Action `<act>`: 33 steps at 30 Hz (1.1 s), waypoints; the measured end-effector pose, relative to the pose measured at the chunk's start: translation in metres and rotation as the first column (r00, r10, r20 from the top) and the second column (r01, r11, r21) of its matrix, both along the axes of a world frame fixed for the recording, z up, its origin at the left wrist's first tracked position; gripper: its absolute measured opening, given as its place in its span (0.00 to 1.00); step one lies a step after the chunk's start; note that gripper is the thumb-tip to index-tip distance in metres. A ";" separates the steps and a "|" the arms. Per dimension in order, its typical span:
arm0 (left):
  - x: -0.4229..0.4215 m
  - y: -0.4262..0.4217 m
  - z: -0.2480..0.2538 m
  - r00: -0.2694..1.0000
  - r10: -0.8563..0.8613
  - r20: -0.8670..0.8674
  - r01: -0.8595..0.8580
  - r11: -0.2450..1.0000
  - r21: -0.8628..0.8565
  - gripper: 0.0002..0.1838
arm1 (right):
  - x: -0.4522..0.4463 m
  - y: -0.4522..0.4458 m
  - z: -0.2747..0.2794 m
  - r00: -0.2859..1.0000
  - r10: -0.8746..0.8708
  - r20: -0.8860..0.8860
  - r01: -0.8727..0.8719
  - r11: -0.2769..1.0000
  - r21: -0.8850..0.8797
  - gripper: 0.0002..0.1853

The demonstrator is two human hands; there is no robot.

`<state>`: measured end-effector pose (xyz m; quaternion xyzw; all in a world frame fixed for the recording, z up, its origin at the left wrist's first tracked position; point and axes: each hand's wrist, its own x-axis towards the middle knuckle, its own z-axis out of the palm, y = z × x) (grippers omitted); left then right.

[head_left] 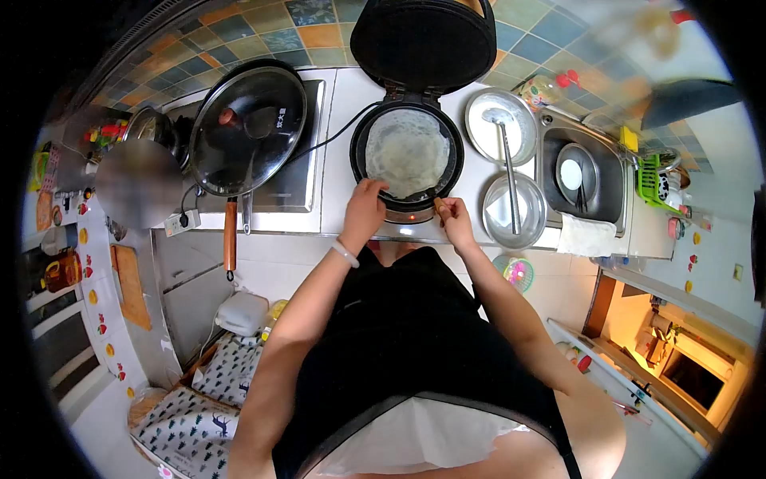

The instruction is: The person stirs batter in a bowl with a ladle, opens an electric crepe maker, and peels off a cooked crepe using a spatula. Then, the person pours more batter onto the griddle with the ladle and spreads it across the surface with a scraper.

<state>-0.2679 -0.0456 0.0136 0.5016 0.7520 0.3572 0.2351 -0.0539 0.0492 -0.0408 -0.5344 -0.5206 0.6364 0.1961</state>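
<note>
A thin, pale round pancake (408,152) lies in the black pan of an electric griddle (455,164), whose dark lid (423,44) stands raised behind it. My left hand (366,212) is at the griddle's front left rim, fingers reaching to the pancake's near edge; whether they grip it is not clear. At the front right rim, my right hand (455,222) is closed on a small brown handle (438,204). What that handle belongs to is mostly hidden; something dark extends from it toward the pancake's edge. A small light (412,216) glows red on the griddle's front.
Left stands a lidded wok (249,132) on the stove, its wooden handle (230,235) jutting past the counter edge. Right are two metal bowls (477,128) (496,215), with a long utensil (509,172) across them. Beyond is a sink (610,188) holding a pan. A black cord (339,132) crosses the counter.
</note>
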 end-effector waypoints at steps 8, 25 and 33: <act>0.032 0.051 -0.024 0.979 -0.200 0.031 0.200 0.980 -0.005 0.24 | -0.009 -0.011 0.018 0.998 -0.051 -0.030 0.050 0.998 -0.031 0.08; -0.012 0.098 0.081 0.991 0.044 -0.128 0.003 0.938 0.346 0.22 | -0.056 0.043 0.141 0.957 0.018 -0.291 -0.008 0.999 0.037 0.10; 0.006 0.048 0.077 0.971 0.062 -0.229 -0.024 0.986 0.167 0.17 | 0.008 0.001 0.093 0.995 -0.012 0.098 0.006 0.998 0.060 0.09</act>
